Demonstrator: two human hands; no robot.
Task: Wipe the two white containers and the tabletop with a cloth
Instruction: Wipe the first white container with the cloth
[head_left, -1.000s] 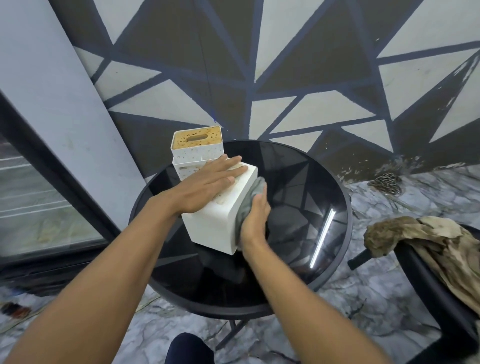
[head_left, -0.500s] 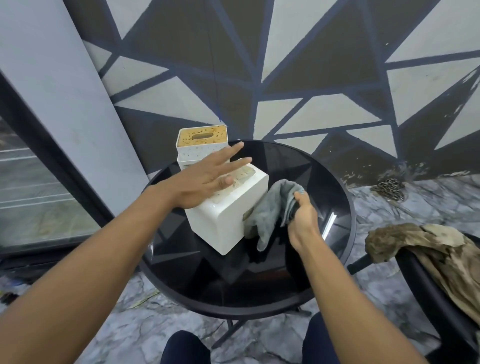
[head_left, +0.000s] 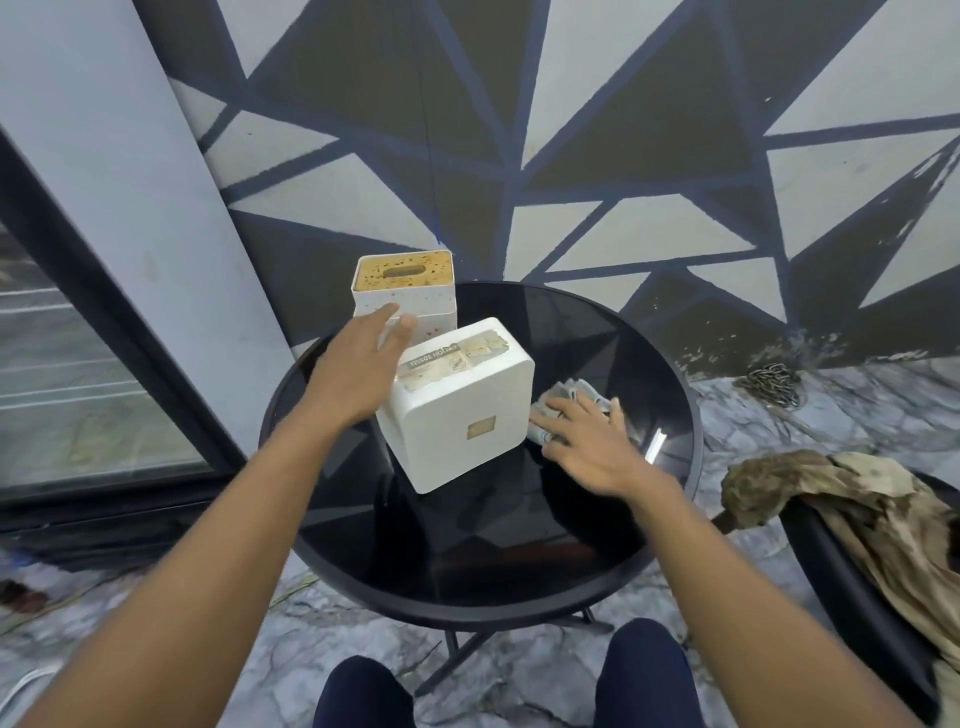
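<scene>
Two white containers stand on the round black glass tabletop (head_left: 519, 561). The near white box (head_left: 457, 410) has a worn label on top and a small square patch on its front. The far container (head_left: 405, 293) has a stained brownish lid with a slot. My left hand (head_left: 363, 369) hovers open between them, fingers reaching toward the far container. My right hand (head_left: 587, 441) lies flat, fingers spread, on the grey cloth (head_left: 576, 397), which is on the glass just right of the near box.
A black chair (head_left: 852, 571) draped with a dirty tan rag (head_left: 857, 509) stands at the right. The painted wall is right behind the table. A dark-framed glass door (head_left: 78, 364) is on the left. A chain (head_left: 769, 382) lies on the marble floor.
My right hand carried the cloth off the near box's side and laid it down on the tabletop. My left hand lifted off the near box's top and moved toward the far container.
</scene>
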